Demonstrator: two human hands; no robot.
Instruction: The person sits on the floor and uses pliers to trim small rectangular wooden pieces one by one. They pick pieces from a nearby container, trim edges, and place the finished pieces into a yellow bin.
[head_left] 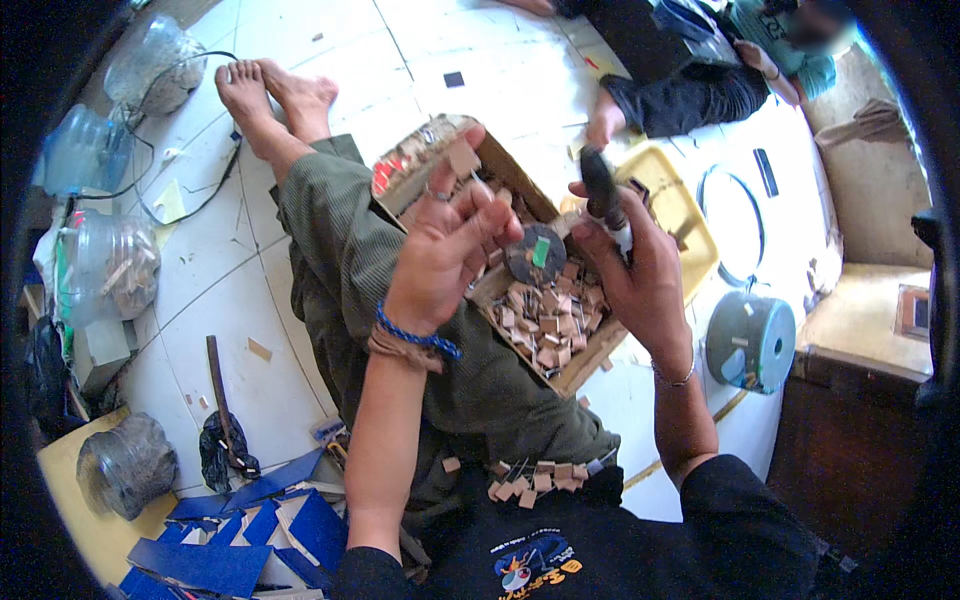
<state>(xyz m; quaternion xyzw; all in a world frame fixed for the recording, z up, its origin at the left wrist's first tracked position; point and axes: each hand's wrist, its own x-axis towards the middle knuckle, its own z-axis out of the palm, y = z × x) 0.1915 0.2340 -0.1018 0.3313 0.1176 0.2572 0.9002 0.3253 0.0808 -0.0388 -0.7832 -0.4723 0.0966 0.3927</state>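
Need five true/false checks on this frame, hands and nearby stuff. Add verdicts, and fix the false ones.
1. The right hand grips a black tool. True.
2. The left hand is empty. False: it holds a small block.
3. The dark disc bears a green patch. True.
4. The yellow tray is left of the box in the picture. False: it is on the right.
5. The blue bracelet is on the right wrist. False: it is on the left wrist.

Narrow gap between hands [432, 255] [645, 280], round grey disc [523, 259] obstructing, wooden box walls [588, 364] below
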